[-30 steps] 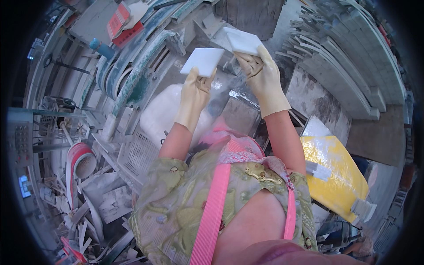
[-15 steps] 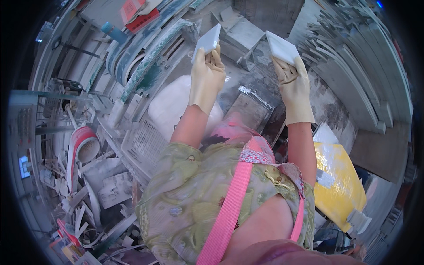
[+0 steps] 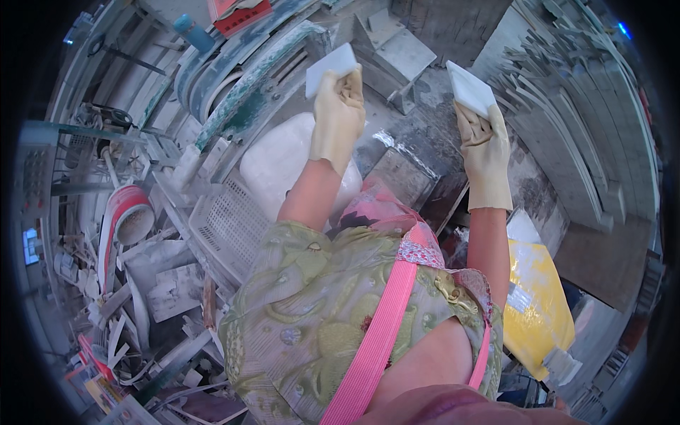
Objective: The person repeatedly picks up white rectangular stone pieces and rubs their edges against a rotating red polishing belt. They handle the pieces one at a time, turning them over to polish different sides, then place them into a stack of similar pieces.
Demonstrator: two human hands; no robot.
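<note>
Both my hands wear cream rubber gloves and are raised in front of me, well apart. A flat white tile [image 3: 333, 69] is gripped by my left hand [image 3: 340, 106], its fingers curled against the near edge. On the other side, my right hand [image 3: 483, 145] holds a second flat white tile [image 3: 470, 88] in a similar grip, tilted. Neither tile touches the other or anything besides my gloves. Below my left forearm lies a rounded white sack-like bundle [image 3: 273, 159].
A white perforated basket [image 3: 230, 216] stands at the left, near a red-rimmed round pan [image 3: 133, 221] and piled scraps. Grey strips [image 3: 567, 134] lean in stacks at the right. A green-edged machine rail [image 3: 248, 85] crosses the far left. Yellow sheeting [image 3: 540, 304] hangs nearer right.
My right hand and its tile sit lower and farther right in view. The left tile has turned, showing more of its broad face. The whole view has shifted slightly.
</note>
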